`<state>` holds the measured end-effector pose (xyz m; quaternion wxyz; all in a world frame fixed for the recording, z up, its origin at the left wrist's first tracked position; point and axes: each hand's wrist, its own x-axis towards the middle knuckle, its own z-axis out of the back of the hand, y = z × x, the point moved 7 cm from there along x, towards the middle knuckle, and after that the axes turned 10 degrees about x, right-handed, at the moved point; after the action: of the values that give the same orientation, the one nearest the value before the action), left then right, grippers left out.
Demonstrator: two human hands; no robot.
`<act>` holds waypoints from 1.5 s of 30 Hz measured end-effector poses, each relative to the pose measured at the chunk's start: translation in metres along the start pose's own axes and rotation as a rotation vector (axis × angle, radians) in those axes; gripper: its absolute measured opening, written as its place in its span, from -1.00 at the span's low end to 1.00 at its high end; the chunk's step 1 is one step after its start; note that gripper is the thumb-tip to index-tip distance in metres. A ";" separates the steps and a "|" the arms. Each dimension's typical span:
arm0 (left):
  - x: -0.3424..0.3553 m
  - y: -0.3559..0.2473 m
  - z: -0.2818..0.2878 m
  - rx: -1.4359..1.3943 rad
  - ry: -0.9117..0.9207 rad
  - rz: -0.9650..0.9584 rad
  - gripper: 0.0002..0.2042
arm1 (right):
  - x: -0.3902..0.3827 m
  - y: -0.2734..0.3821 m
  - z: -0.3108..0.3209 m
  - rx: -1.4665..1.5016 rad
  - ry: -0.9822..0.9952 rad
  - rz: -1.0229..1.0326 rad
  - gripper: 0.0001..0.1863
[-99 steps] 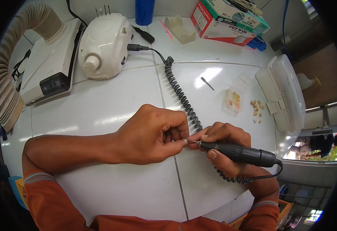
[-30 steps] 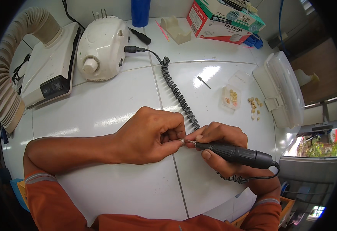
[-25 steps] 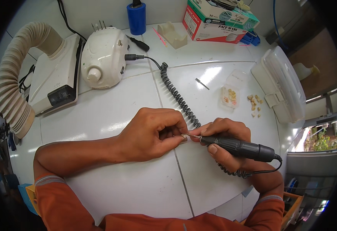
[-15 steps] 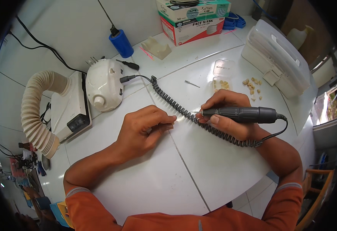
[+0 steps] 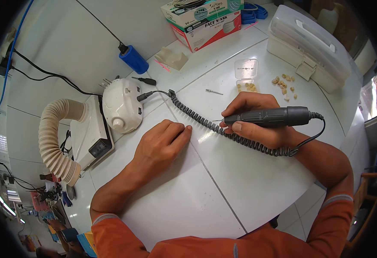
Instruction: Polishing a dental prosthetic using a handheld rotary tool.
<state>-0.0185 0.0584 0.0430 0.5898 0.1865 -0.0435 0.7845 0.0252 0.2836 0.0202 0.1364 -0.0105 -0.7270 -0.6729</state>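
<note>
My right hand [image 5: 261,122] is wrapped round a black rotary handpiece [image 5: 279,116], held like a pen. Its thin metal bit [image 5: 217,120] points left, toward my other hand. From the handpiece's rear a black coiled cord [image 5: 197,117] loops back across the table to a white control unit [image 5: 122,105]. My left hand [image 5: 160,144] rests on the tabletop, back upward, its fingers curled in and thumb against the forefinger. Whatever may be between those fingertips is hidden. A gap separates the bit from the left fingertips.
Small yellowish pieces [image 5: 284,86] lie beside an open clear box [image 5: 246,84] holding more. A loose metal bit [image 5: 214,91] lies nearby. At the left stands a dust extractor [image 5: 94,144] with a ribbed hose [image 5: 50,137]. A white case [image 5: 307,47] and stacked mask boxes [image 5: 208,32] stand behind.
My left hand has rolled over, so its back now faces up and the pinched fingertips are turned out of sight. The right hand keeps its hold on the handpiece. The whole view has shifted slightly.
</note>
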 end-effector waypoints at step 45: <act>-0.017 0.004 -0.035 -1.167 0.095 0.604 -0.87 | -0.018 -0.011 -0.042 0.232 0.154 -0.239 -0.74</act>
<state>-0.0267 0.0521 0.0054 0.3490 -0.2192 -0.4862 0.7706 0.0479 0.2446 0.0082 0.1112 0.1433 -0.7831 -0.5949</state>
